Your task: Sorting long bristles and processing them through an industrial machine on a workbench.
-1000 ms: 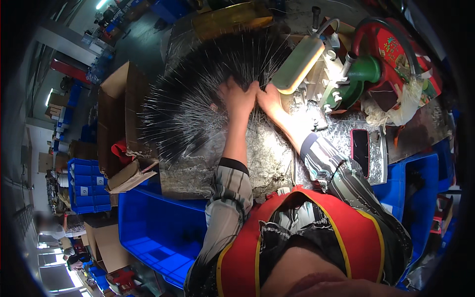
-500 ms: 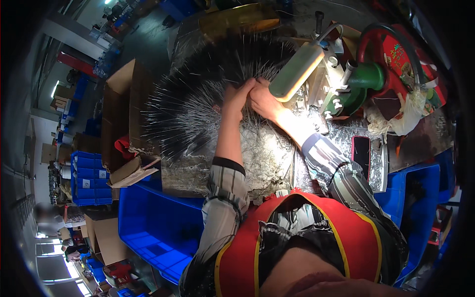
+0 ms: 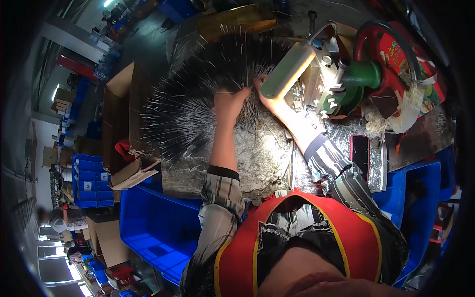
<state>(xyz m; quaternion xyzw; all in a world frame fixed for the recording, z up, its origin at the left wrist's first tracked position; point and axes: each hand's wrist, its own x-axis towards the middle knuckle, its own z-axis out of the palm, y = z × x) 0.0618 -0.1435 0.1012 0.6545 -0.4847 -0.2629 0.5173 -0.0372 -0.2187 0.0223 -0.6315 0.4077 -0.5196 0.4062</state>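
Wires [image 3: 198, 114]: thin metal rods fanned over the desk [image 3: 257, 158], tips radiating left and up, long axes meeting at the hands. Left hand [image 3: 228, 104]: fingers closed into the fan's root. Right hand [image 3: 267, 96]: pinching rod ends beside the lamp [image 3: 288, 69]. Handling, as judged: keep ends bunched, draw few at once, avoid tips.

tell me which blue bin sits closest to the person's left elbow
The large open blue bin directly below the workbench edge, beside the left sleeve. The stacked blue bins stand farther left, and another blue bin is on the right.
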